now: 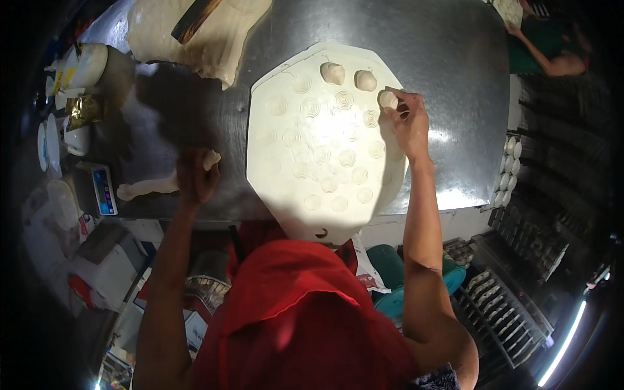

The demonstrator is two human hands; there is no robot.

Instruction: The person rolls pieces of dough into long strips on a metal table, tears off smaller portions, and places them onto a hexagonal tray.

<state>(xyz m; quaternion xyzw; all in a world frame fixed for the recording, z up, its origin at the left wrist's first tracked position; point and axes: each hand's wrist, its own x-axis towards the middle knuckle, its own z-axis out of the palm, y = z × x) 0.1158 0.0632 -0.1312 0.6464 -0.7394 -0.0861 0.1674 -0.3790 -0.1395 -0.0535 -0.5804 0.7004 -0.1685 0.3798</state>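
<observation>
A cream octagonal board point(305, 162) printed with rows of round rings lies on the steel table. Two pale dough lumps point(333, 73) sit near its far edge. My right hand point(405, 117) pinches a small dough piece point(388, 99) at the board's far right, beside the second lump point(365, 80). My left hand point(195, 172), left of the board, grips one end of a long dough rope point(146, 188) that lies on the steel.
A dough sheet point(149, 26) with a dark wooden bar point(195, 18) lies at the back left. A scale point(104, 188), white containers point(91, 68) and packets stand at left. A co-worker's arm point(546, 62) is at far right, above metal racks point(500, 318).
</observation>
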